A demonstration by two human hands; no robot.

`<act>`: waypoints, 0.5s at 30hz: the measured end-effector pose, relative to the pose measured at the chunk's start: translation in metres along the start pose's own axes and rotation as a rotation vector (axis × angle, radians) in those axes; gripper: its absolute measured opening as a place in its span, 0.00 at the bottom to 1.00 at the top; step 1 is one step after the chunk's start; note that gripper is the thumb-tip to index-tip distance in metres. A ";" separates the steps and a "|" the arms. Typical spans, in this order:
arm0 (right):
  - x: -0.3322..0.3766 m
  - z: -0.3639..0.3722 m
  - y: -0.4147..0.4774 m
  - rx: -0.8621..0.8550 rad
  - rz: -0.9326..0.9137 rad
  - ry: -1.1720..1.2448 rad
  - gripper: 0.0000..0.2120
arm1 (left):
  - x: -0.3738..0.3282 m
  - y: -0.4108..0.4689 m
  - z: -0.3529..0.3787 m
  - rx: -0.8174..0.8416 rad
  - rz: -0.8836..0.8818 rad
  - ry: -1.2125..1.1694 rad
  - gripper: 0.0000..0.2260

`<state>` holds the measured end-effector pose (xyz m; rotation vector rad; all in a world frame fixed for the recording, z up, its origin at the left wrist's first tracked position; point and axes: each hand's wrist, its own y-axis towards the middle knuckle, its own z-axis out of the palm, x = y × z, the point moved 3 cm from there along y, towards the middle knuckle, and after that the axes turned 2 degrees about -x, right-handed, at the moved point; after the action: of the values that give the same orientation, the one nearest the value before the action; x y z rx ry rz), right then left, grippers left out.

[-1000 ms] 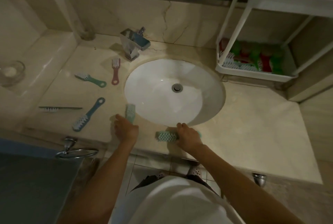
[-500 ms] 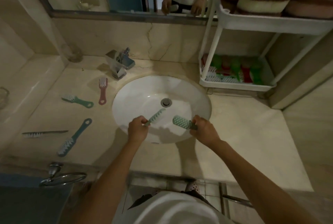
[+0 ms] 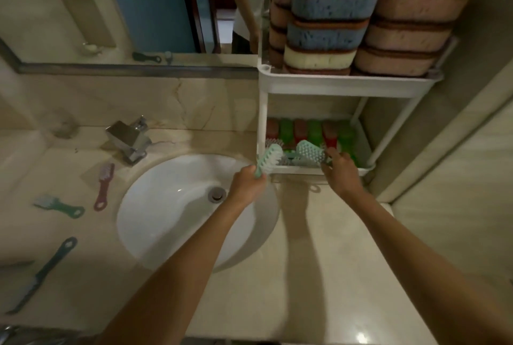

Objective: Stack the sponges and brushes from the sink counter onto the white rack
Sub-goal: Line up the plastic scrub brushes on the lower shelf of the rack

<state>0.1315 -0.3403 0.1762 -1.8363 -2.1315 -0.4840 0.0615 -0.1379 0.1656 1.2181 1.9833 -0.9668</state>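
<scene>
Two mint-green brushes are held up at the front lip of the white rack [image 3: 347, 86], one in each hand, in the single head view. The left hand [image 3: 247, 183] hangs over the right edge of the sink basin [image 3: 166, 219]. Its fingers are curled tight round the handle of the narrow mint brush [image 3: 268, 159], whose bristled head tilts up and to the right, just over the left end of the lower tray [image 3: 294, 169]. The right hand [image 3: 340, 172] sits at the tray's front rim, with fingers and thumb pinching the handle end of the broad mint brush [image 3: 308, 151]. That brush lies over the tray with its studded face toward the camera, above the red and green brushes [image 3: 315, 131] lined up side by side inside. Whether it touches them I cannot tell. On the rack's upper shelf, sponges [image 3: 327, 25] stand stacked in columns, brown-pink with blue and cream layers among them.

Left of the basin, on the counter [image 3: 319, 261], three brushes lie apart from one another. A pink brush [image 3: 104, 186] lies near the faucet [image 3: 129, 139], a green brush [image 3: 59, 204] lies farther left, and a long blue-green brush [image 3: 44, 272] lies toward the near edge. A dark, blurred strip lies at the left border beside it; I cannot make out what it is. The mirror [image 3: 138, 6] runs along the wall behind.
</scene>
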 end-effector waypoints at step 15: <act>-0.014 0.039 0.083 0.336 -0.051 -0.117 0.18 | -0.028 0.027 0.047 -0.136 -0.093 -0.131 0.19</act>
<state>0.2152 -0.3246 0.1402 -1.6590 -2.1790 -0.0227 0.1029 -0.1815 0.1544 0.9721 1.9814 -0.9156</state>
